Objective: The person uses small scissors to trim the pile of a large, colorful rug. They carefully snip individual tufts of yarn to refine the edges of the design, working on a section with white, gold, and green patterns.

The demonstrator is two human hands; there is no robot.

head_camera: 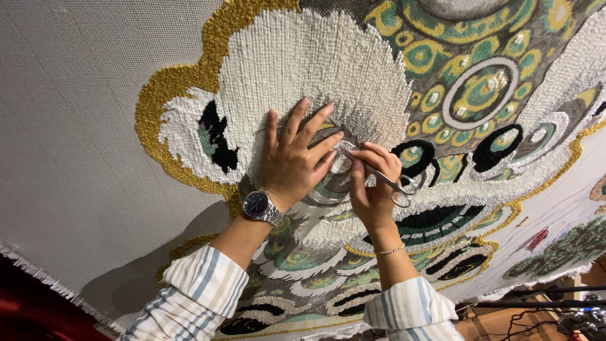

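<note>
A large tufted rug (328, 57) with white, gold, green and black patterns stretches on a grey backing cloth in front of me. My left hand (295, 155), with a wristwatch (262, 206) on its wrist, lies flat with spread fingers on the white pile. My right hand (374, 183), with a thin bracelet on its wrist, grips small metal scissors (388, 180). The scissor tips meet the pile just beside my left fingertips. Both sleeves are striped.
Bare grey backing cloth (69, 113) fills the left side, ending in a frayed edge (38, 271) at the lower left. Dark cables and a wooden floor (543, 312) show at the bottom right, under the cloth.
</note>
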